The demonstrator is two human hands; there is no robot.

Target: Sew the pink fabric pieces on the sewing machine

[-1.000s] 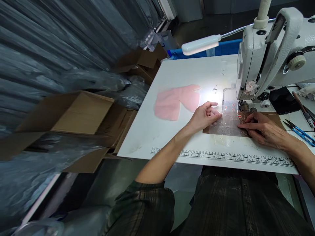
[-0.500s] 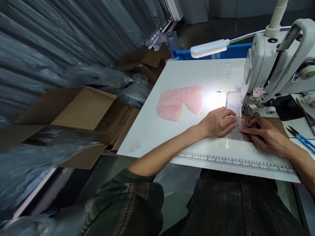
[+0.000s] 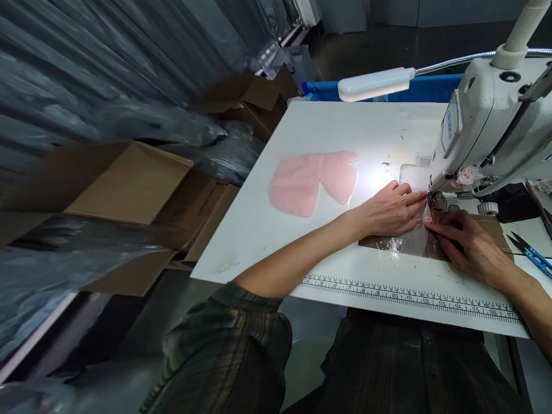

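Observation:
My left hand (image 3: 394, 210) lies palm down with fingers stretched out, pressing a translucent sheet (image 3: 414, 240) beside the needle of a white sewing machine (image 3: 474, 129). A brown flat piece (image 3: 436, 248) shows under the sheet and on both sides of it. My right hand (image 3: 470, 241) rests on the brown piece, its fingers curled and its index fingertip at a small red-and-white label (image 3: 428, 218) just in front of the needle. How the right hand grips the label is partly hidden. Left of my hands, a pink fabric piece (image 3: 297, 181) lies flat on the white table (image 3: 241, 247).
Blue thread snips (image 3: 532, 253) lie right of my right hand. A ruler strip (image 3: 409, 296) runs along the table's front edge. A lamp (image 3: 375, 85) hangs over the far side. Open cardboard boxes (image 3: 129, 184) stand to the left.
My left fingers have moved closer to the needle, and the brown piece now shows further left beneath that hand. The right hand stays by the label. The view has shifted slightly.

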